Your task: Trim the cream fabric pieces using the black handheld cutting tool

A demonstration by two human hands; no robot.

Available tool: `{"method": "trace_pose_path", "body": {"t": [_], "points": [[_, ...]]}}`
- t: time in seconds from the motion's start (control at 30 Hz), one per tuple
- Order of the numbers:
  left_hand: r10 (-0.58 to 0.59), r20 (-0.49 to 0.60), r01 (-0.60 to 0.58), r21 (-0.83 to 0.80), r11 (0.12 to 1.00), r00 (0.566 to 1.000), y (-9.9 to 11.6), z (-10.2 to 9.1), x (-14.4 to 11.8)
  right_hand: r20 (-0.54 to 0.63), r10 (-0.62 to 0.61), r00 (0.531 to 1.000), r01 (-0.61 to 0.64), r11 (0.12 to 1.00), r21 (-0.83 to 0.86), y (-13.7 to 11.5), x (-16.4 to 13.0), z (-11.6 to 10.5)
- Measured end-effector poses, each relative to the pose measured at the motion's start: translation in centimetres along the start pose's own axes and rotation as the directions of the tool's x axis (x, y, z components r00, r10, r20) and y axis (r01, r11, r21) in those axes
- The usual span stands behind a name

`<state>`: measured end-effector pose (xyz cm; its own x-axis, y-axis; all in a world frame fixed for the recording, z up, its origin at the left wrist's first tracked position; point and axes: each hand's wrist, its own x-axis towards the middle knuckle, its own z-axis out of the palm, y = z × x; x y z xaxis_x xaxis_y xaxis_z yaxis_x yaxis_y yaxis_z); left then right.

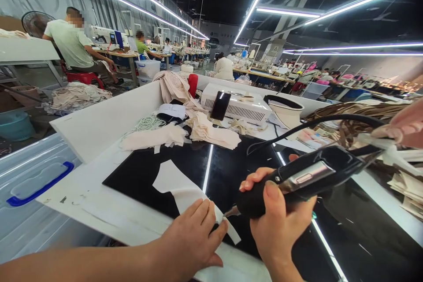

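Note:
My left hand (193,238) lies flat on a white cut fabric piece (178,189), pinning its near end to the black glossy worktop (228,172). My right hand (279,220) grips a black handheld corded tool (304,178). Its metal tip (231,212) points left and touches the fabric just beside my left fingertips. The tool's black cable (307,124) arcs up and away to the right.
Stacks of cream fabric pieces (201,130), a coil of white cord (145,123), a white machine box (239,105) with a phone leaning on it, and a white bowl (286,110) stand behind. Patterned fabric (357,119) lies right. Other seated workers (74,46) sew at the far left.

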<state>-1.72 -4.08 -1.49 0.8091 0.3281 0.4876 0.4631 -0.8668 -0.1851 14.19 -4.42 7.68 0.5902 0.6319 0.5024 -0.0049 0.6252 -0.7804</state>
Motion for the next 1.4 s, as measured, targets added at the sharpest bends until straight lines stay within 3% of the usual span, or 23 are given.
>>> {"method": "trace_pose_path", "body": {"t": [0.27, 0.57, 0.83, 1.4], "points": [[-0.011, -0.056, 0.011, -0.007, 1.000, 0.998, -0.1, -0.6, 0.1, -0.020, 0.002, 1.000, -0.001, 0.999, 0.037, 0.1, 0.7, 0.7], [0.024, -0.073, -0.031, -0.099, 0.995, 0.997, -1.1, -0.9, 0.0, 0.038, 0.009, 0.999, -0.010, 1.000, 0.016, 0.8, 0.3, 0.8], [0.015, 0.037, -0.006, -0.215, 0.977, 0.999, -2.9, -2.8, 0.0, 0.015, -0.007, 1.000, 0.007, 1.000, -0.005, 0.2, -0.4, 0.8], [0.012, 0.074, 0.010, -0.290, 0.957, 0.997, -3.0, -2.4, -1.5, -0.017, 0.003, 1.000, -0.002, 0.999, 0.044, -0.1, 0.0, 1.8]]}}
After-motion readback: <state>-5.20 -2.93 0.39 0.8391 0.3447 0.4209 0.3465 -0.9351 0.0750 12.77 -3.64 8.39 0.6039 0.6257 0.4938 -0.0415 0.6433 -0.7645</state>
